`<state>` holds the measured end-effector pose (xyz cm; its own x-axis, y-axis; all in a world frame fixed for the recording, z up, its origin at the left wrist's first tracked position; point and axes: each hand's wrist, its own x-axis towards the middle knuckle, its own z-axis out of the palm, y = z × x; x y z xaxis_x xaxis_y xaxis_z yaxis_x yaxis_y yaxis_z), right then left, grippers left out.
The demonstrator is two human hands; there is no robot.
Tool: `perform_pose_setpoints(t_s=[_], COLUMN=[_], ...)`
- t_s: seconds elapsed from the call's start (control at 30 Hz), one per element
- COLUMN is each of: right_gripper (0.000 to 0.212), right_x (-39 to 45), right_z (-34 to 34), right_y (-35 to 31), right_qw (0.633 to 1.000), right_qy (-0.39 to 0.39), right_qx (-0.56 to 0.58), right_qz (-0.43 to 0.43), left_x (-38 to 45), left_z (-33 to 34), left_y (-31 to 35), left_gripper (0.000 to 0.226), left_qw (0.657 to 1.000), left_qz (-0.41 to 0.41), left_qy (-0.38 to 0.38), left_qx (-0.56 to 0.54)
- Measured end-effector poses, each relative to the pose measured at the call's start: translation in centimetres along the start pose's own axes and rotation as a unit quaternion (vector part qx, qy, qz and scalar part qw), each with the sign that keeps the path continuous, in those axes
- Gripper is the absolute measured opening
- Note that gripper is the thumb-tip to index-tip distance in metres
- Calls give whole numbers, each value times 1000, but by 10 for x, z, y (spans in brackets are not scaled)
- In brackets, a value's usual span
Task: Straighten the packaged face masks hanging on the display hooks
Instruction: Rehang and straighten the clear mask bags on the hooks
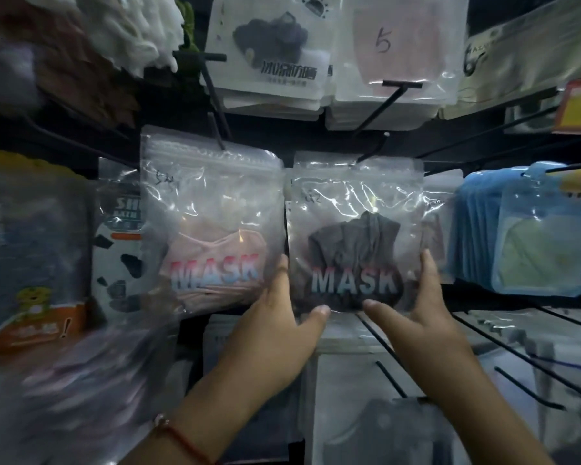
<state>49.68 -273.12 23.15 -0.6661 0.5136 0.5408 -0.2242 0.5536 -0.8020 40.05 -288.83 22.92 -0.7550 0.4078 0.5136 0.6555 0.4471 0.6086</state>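
Observation:
Two clear zip bags printed MASK hang side by side on black hooks. The grey mask pack (354,229) hangs at centre right, the pink mask pack (212,226) to its left, tilted slightly. My left hand (279,323) grips the grey pack's lower left corner, thumb on the front, fingers behind between the two packs. My right hand (420,307) holds its lower right edge the same way, thumb on the front near the bottom.
White mask packs (272,62) and a pink pack marked 5 (393,48) hang above. Blue packs (530,229) hang at right, cartoon-printed bags (118,243) at left. Bare black hooks (503,347) jut out at lower right over more packs (383,414).

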Motion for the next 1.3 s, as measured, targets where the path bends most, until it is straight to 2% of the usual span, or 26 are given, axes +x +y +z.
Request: perform_pose_setpoints(t_s=[0.1, 0.2, 0.23, 0.3, 0.43, 0.57, 0.67, 0.77, 0.83, 0.9, 0.97, 1.13, 1.23, 1.3], right_gripper=[91, 70, 62, 51, 45, 34, 28, 21, 19, 16, 10, 13, 21, 25], right_x=[4, 7, 6, 4, -5, -11, -9, -8, -11, -15, -19, -33, -37, -40], right_z=[-4, -6, -6, -6, -10, -16, -23, -30, -34, -36, -39, -48, -50, -50], right_y=[-1, 7, 9, 10, 4, 0, -2, -6, -9, -13, -15, -32, -33, -35], right_qw=[995, 994, 994, 993, 986, 974, 962, 953, 952, 949, 941, 917, 939, 955], right_qy=[-26, 12, 26, 55, 103, 71, 52, 41, 30, 17, 5, -11, 29, 63], right_qx=[84, 94, 90, 100, 130, 211, 263, 300, 305, 316, 338, 397, 338, 278], right_qz=[41, 57, 56, 36, -15, -46, -44, -32, -20, -12, -10, -36, -60, -79], left_x=[4, 6, 6, 4, 6, 5, 4, 4, 3, -2, -9, -23, -26, -27], left_z=[1, 3, 3, 3, 5, -1, -13, -27, -34, -42, -47, -55, -58, -59], left_y=[-2, -6, -5, -5, -5, 1, 11, 17, 20, 28, 33, 39, 41, 44], left_gripper=[61, 22, 16, 16, 11, 33, 17, 18, 21, 16, 9, 16, 5, 9], left_qw=[998, 995, 994, 992, 992, 984, 960, 940, 920, 890, 875, 899, 906, 905], left_qz=[19, 39, 45, 58, 69, 61, 64, 44, 18, -2, -1, 46, 51, 47], left_qy=[26, 51, 53, 57, 59, 42, 78, 107, 73, 13, -26, -42, -52, -71], left_qx=[-53, -77, -86, -93, -88, -161, -261, -322, -385, -456, -483, -434, -417, -417])
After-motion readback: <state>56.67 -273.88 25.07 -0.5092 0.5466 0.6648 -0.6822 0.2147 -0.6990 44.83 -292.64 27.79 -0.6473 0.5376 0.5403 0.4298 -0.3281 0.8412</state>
